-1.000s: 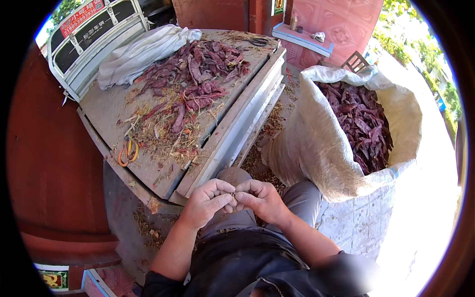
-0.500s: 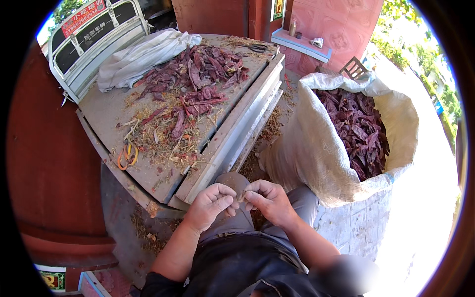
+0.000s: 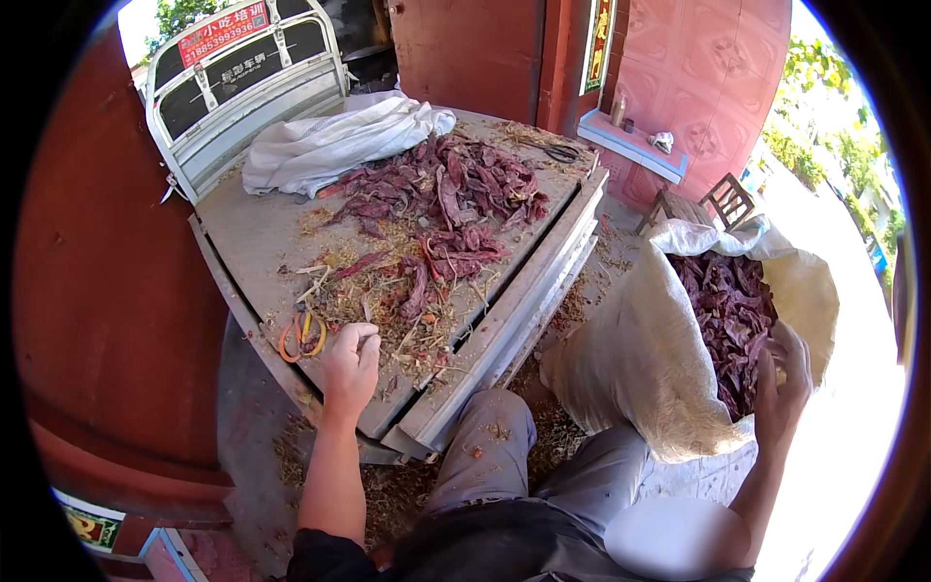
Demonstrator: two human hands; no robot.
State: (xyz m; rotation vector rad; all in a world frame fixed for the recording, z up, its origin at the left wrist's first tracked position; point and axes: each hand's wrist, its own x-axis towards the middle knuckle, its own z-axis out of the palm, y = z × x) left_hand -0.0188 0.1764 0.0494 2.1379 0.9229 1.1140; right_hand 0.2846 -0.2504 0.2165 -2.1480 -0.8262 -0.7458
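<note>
The person's L hand [image 3: 349, 371] is hovering over or resting on the near part of the truck bed [image 3: 236, 221]; contact isn't showing clearly. Its thumb & index are sitting close together, but can't tell if the grip is closing on anything. Just beside it, to the L, orange-and-yellow loop handles [image 3: 302, 337] are lying among the dry debris [image 3: 433, 335], i.e. stalks, flakes & seed-like bits.

The R hand [image 3: 786, 373] is hanging at the R side of the mouth of a big pale woven sack [image 3: 630, 354], fingers partly curled & in shade. Can't tell if that grip is holding a pod or the rim, or nothing. Dark-red dried peppers [image 3: 722, 310] are filling the sack close to the top; it's standing upright on the ground, R of the truck bed.

More of the same, a loose pepper heap [image 3: 475, 189], is lying mid-bed, w/ a few pods straggling toward the L hand. Behind the heap, a white cloth [image 3: 339, 145] is lying bunched nr the railed end frame [image 3: 247, 85]. A dark loop-handled tool [image 3: 561, 153] is lying at the far R corner.

Crumbs are dotting the grey trousers [image 3: 485, 456]. A wooden chair [image 3: 729, 201] is standing behind the sack, nr a pink tiled wall [image 3: 713, 78].
</note>
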